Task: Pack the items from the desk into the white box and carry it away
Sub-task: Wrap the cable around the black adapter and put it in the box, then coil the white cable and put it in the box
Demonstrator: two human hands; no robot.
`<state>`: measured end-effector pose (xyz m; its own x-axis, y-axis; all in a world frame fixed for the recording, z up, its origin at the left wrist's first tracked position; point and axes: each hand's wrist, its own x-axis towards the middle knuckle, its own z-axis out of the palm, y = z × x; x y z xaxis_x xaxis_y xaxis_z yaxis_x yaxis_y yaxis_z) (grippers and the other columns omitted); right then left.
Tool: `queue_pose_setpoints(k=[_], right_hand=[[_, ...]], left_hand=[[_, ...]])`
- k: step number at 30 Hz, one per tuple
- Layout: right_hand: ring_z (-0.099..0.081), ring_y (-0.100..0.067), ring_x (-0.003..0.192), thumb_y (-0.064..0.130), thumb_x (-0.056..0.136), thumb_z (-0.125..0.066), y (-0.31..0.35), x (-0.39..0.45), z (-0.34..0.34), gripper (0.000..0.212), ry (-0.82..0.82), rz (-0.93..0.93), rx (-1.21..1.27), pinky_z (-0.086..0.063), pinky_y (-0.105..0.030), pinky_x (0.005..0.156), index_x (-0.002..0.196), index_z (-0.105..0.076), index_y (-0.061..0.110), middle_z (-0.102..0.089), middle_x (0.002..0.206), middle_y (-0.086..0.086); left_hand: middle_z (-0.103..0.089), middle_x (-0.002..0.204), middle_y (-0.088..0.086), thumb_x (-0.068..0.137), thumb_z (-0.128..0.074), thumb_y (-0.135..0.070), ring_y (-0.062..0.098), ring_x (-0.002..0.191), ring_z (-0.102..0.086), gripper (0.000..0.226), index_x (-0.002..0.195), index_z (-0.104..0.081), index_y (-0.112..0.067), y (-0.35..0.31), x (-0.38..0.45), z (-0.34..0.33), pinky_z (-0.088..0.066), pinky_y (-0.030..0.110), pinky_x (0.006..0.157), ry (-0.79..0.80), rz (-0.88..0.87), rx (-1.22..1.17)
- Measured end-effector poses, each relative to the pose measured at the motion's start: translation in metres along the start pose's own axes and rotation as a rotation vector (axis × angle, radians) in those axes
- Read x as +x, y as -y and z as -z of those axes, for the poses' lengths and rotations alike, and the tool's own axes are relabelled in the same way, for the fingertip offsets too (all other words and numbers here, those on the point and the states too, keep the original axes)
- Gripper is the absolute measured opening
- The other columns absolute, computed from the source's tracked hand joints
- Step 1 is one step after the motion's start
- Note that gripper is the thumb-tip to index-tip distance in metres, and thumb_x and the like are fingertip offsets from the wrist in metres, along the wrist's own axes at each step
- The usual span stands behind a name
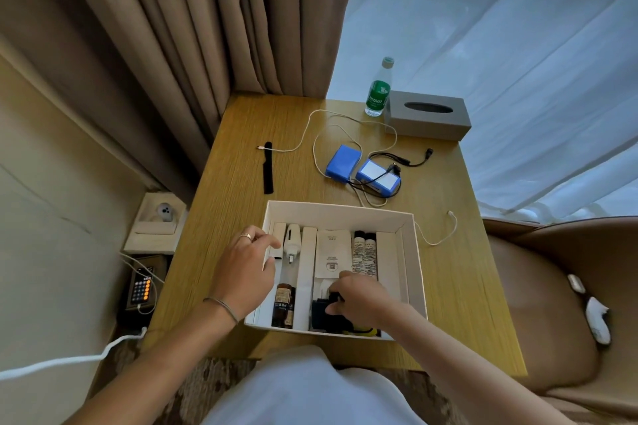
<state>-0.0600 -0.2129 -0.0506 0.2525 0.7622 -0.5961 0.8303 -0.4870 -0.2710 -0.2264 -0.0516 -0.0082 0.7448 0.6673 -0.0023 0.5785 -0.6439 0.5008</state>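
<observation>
The white box (340, 210) sits open on the near half of the wooden desk (241, 166). Inside it lie a white device (292, 242), a leaflet (333, 252), two dark-capped bottles (365, 254), a brown bottle (283, 304) and a black charger (326, 316). My left hand (243, 269) holds the box's left wall. My right hand (359, 300) is inside the box, fingers curled on the black charger. Behind the box lie two blue battery packs (343, 161) (378, 176), a white cable (321, 134) and a black strap (268, 167).
A green-labelled water bottle (378, 90) and a grey tissue box (428, 114) stand at the desk's far right corner. Curtains hang behind. A brown chair (538, 304) is to the right. A phone (142, 290) on a cable lies on a low shelf at left.
</observation>
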Motion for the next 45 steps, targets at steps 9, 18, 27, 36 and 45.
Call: queue_pose_setpoints(k=[9,18,27,36,45], right_hand=[[-0.066,-0.019,0.106,0.04,0.103,-0.047,-0.01,-0.023,0.032,0.035,-0.256,0.057,0.125,-0.057,-0.034,0.086,0.124,-0.067,0.02,-0.07,0.121,-0.002],[-0.065,0.0,0.077,0.024,0.098,-0.057,-0.08,-0.055,0.119,0.02,-0.724,-0.061,0.572,-0.052,-0.023,0.07,0.104,-0.075,0.028,-0.073,0.089,0.016],[-0.067,0.002,0.071,0.014,0.094,-0.059,-0.17,-0.006,0.109,0.021,-0.711,-0.247,0.791,-0.058,-0.031,0.075,0.093,-0.077,0.026,-0.076,0.081,0.01],[-0.064,-0.019,0.115,0.014,0.092,-0.059,-0.206,0.057,0.077,0.038,-0.363,-0.303,0.687,-0.051,-0.032,0.098,0.13,-0.064,0.017,-0.069,0.125,-0.003],[-0.06,-0.004,0.068,0.028,0.095,-0.064,-0.182,0.037,0.114,0.012,-0.562,-0.172,0.645,-0.056,-0.033,0.075,0.096,-0.075,0.023,-0.065,0.075,0.014]], left_hand=[[-0.057,0.106,-0.01,0.088,-0.065,-0.01,0.01,0.107,-0.051,0.022,0.103,-0.07,-0.025,-0.04,0.006,0.0,-0.048,0.026,0.088,-0.025,-0.139,-0.019],[-0.06,0.101,-0.009,0.088,-0.063,-0.013,0.008,0.1,-0.053,0.018,0.1,-0.071,-0.024,-0.122,0.057,-0.013,-0.048,0.025,0.083,-0.001,-0.31,-0.092],[-0.065,0.105,-0.005,0.09,-0.06,-0.017,0.011,0.101,-0.057,0.02,0.105,-0.071,-0.024,-0.191,0.128,-0.042,-0.044,0.019,0.078,0.162,-0.331,-0.004],[-0.059,0.095,-0.012,0.092,-0.061,-0.017,0.002,0.088,-0.054,0.016,0.098,-0.072,-0.026,-0.207,0.154,-0.05,-0.037,0.006,0.069,0.223,-0.187,-0.042],[-0.069,0.103,-0.009,0.094,-0.061,-0.016,0.003,0.099,-0.061,0.018,0.105,-0.072,-0.022,-0.198,0.162,-0.029,-0.051,0.025,0.091,0.228,-0.168,-0.111]])
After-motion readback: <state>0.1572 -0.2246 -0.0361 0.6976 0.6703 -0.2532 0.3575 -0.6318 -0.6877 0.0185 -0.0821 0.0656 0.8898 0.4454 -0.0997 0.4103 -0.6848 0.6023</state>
